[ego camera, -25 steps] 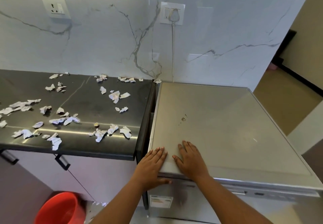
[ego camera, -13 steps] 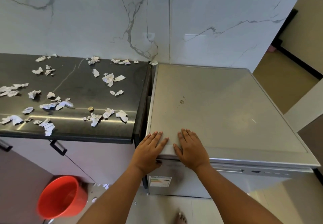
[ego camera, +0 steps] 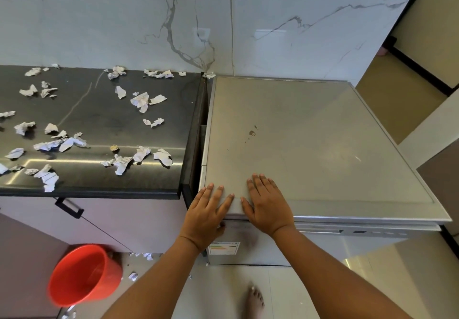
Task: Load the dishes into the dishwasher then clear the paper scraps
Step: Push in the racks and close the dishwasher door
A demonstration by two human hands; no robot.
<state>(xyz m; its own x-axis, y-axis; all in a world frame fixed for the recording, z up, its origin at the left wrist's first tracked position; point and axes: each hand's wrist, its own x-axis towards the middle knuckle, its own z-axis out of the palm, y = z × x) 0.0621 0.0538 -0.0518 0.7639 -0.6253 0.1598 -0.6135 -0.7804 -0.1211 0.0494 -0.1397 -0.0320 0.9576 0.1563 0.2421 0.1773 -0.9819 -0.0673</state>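
A person's left hand (ego camera: 207, 213) and right hand (ego camera: 267, 206) rest side by side, palms down, on the front left corner of the dishwasher (ego camera: 310, 144), the fingers (ego camera: 218, 194) stretched flat on its top and gripping nothing. The machine's door (ego camera: 323, 251) looks closed and no dishes are in sight, which suggests the loading half of the job is done, though its inside is hidden. The second half appears untouched: torn paper scraps (ego camera: 141, 100) lie scattered across the dark tabletop (ego camera: 99, 119) just beside the appliance, with a few more on the floor (ego camera: 223, 289) near a red bucket (ego camera: 84, 274).
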